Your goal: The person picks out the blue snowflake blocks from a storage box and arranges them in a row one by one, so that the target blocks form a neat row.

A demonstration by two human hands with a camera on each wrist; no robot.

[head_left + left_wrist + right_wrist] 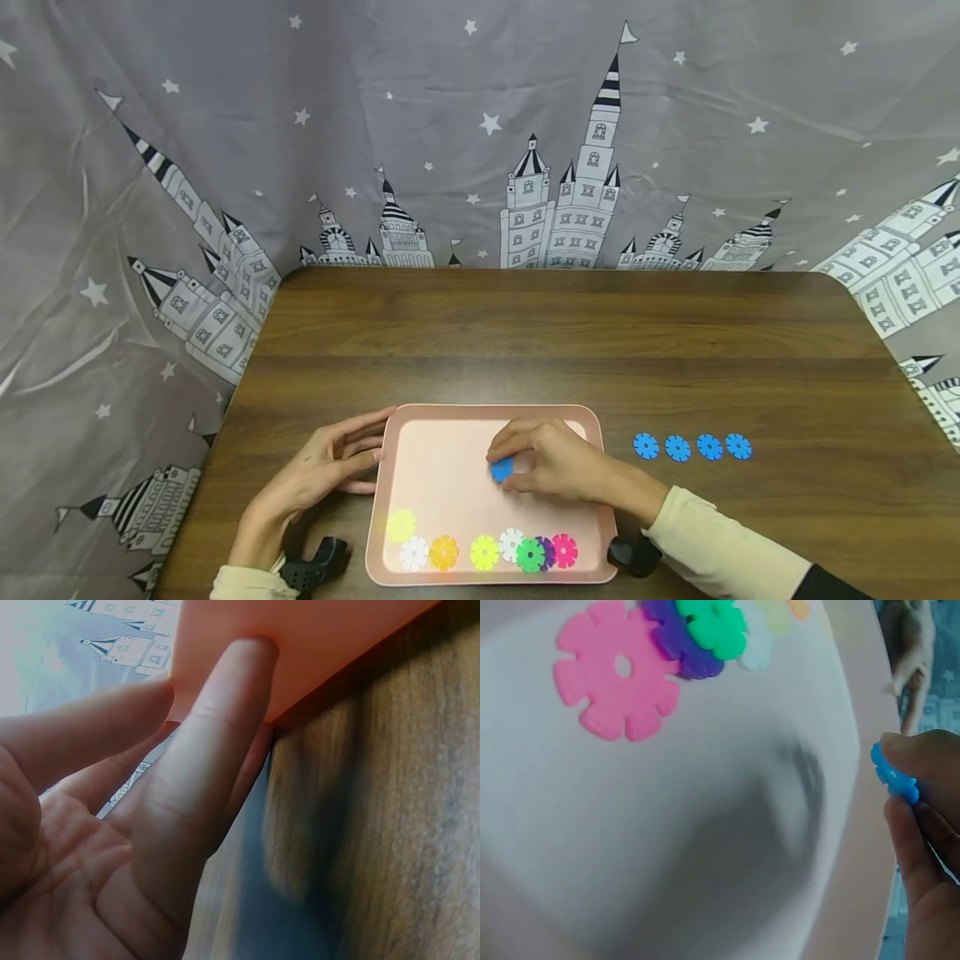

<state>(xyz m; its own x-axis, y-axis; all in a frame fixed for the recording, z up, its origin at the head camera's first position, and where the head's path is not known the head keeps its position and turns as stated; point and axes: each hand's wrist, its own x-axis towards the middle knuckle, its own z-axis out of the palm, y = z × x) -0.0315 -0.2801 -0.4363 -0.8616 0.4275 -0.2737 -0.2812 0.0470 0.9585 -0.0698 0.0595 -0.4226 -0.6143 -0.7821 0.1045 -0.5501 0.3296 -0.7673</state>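
Observation:
My right hand pinches a blue snowflake disc between thumb and fingertips, over the pink tray. In the right wrist view the blue disc stands out edgewise from the fingertips. Along the tray's near side lie notched plastic discs: a yellow disc, a white disc, an orange disc, a green disc and a pink disc, among others. A purple disc is partly covered by the green one. My left hand touches the tray's left wall with extended fingers.
To the right of the tray, several blue discs lie in a row on the wooden table. A grey curtain printed with castles and stars hangs behind the table. Each wrist wears a black strap.

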